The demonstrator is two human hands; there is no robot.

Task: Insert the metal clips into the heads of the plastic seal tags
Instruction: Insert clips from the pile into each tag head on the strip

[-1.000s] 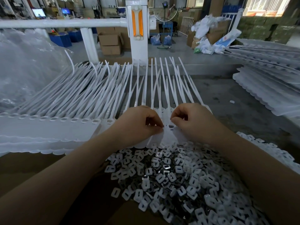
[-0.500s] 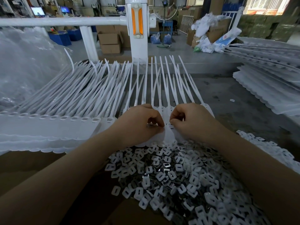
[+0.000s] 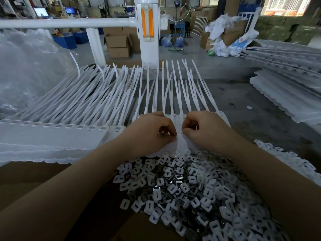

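Little has moved since the earlier frames: our left hand (image 3: 149, 133) and right hand (image 3: 206, 131) remain curled over the same spot, fingertips nearly touching. Both grips pinch the flat white plastic seal tags (image 3: 179, 143) at their heads; the clip being seated is hidden under our fingers, so we cannot make it out. Long white tails (image 3: 104, 94) fan away across the grey table (image 3: 251, 115). Just below our wrists lies a heap of small square metal clips (image 3: 182, 188), white-faced with dark slots, cut off at the bottom edge.
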